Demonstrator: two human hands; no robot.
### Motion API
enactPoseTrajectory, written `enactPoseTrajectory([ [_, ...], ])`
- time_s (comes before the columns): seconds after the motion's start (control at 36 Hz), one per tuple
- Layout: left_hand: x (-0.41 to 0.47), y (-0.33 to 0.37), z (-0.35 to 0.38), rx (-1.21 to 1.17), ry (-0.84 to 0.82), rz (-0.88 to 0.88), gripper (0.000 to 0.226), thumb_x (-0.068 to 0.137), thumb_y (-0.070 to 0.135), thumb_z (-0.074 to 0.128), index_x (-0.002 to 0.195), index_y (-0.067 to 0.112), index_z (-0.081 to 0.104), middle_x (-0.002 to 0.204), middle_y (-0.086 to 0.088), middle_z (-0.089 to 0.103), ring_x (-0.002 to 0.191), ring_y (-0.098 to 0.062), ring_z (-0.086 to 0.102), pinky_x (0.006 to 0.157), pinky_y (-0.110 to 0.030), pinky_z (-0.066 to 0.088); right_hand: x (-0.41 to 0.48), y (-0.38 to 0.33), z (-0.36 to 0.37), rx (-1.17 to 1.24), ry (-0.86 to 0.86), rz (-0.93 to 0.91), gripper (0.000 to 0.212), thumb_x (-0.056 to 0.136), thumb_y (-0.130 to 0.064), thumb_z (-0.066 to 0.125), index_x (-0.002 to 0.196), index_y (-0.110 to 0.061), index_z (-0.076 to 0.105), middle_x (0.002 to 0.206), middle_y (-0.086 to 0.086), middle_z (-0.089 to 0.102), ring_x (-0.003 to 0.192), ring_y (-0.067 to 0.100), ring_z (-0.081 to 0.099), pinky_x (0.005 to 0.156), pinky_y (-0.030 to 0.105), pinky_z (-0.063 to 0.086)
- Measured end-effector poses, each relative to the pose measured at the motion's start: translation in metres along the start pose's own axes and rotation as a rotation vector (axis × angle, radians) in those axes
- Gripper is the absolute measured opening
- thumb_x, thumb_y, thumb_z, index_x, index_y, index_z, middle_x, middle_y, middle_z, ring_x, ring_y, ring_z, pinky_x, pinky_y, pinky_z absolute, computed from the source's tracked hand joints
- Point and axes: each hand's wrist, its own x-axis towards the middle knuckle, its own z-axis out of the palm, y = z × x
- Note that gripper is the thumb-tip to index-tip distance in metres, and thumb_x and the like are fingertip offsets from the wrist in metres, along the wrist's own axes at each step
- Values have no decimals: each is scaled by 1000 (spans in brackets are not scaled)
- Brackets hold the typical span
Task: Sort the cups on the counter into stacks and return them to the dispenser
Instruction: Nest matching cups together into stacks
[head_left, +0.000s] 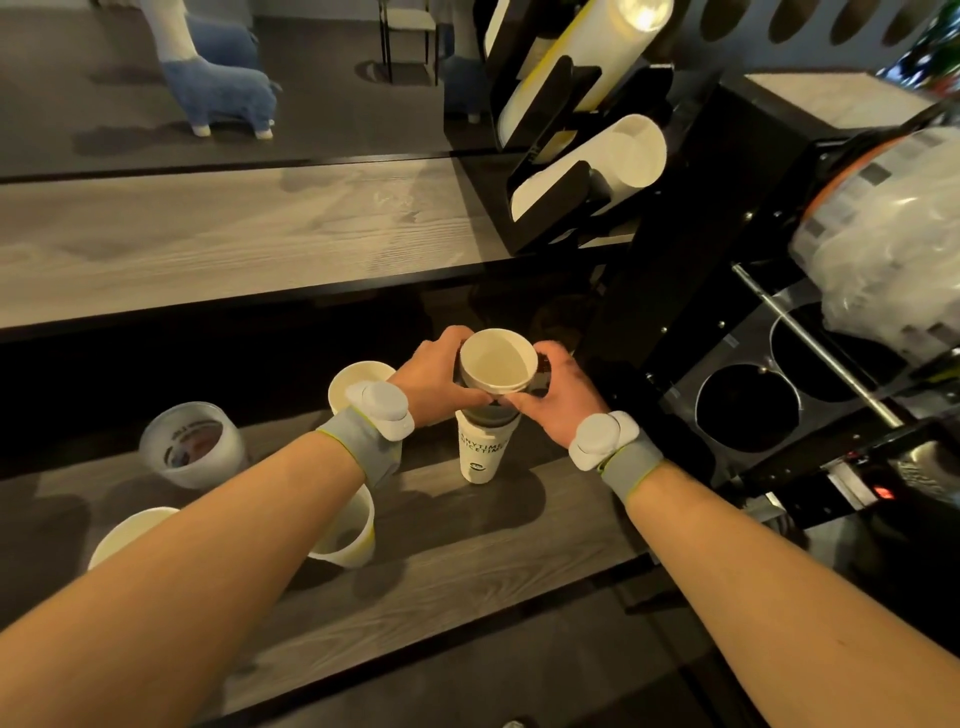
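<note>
Grey wood-grain worktop (467, 545) carries your stack of cups (483, 447), standing at its middle. Your left hand (441, 379) and right hand (558, 400) both close around the top cup (497, 364), seating it. Loose cups (358, 382) wait at left; next, I judge, press down squarely, then reach for the dispenser (582, 171) up right.

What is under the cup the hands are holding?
Under the held cup, gripped by the left hand and right hand, a printed white cup stack stands on the counter. The fingers hide their join.
</note>
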Motion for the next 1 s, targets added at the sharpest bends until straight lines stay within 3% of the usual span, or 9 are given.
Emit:
enactPoseTrajectory([
  [0.17,-3,1,-5,6,-12,-4,72,79,28,81,136,22,37,126,0,56,106,-12,54,83,-24,46,-3,-5,-2,28,-7,-13,69,80,-25,78,138,-16,40,130,4,55,113,17,53,80,24,42],
  [0.36,-8,2,-4,-2,-19,2,74,79,31,81,135,23,33,124,1,57,106,-14,58,82,-24,50,-8,-4,-1,47,-26,-29,72,79,-30,79,136,-18,38,130,3,55,116,21,55,83,26,46],
  [0.47,-11,9,-7,-23,-32,22,76,80,31,80,138,22,32,128,0,56,112,-15,57,89,-28,52,-14,-4,-7,61,-6,-44,75,80,-32,78,139,-19,35,135,3,52,121,21,52,86,26,43],
  [0.69,-19,31,-33,-113,6,79,83,80,36,79,147,22,31,145,1,49,131,-15,47,104,-29,43,-23,-28,-40,196,37,-66,74,79,-34,78,138,-25,36,137,-4,51,123,15,49,89,26,41],
  [0.78,-24,39,-47,-129,15,103,74,83,36,76,143,23,36,141,4,51,125,-10,49,101,-27,43,-26,-40,-51,220,45,-101,71,80,-34,77,138,-26,36,130,-9,52,114,6,48,84,18,40],
  [0.89,-38,51,-64,-174,28,135,69,85,34,74,142,24,38,136,12,49,121,-5,45,97,-25,39,-35,-60,-62,223,85,-154,67,82,-34,76,136,-27,38,109,-25,46,92,-12,48,61,-3,37],
  [1.0,-51,57,-85,-184,51,153,68,84,36,75,141,25,39,140,8,50,122,-5,45,102,-28,40,-43,-82,-67,253,98,-202,62,82,-35,75,133,-26,40,106,-26,47,89,-17,46,59,-8,35],
])
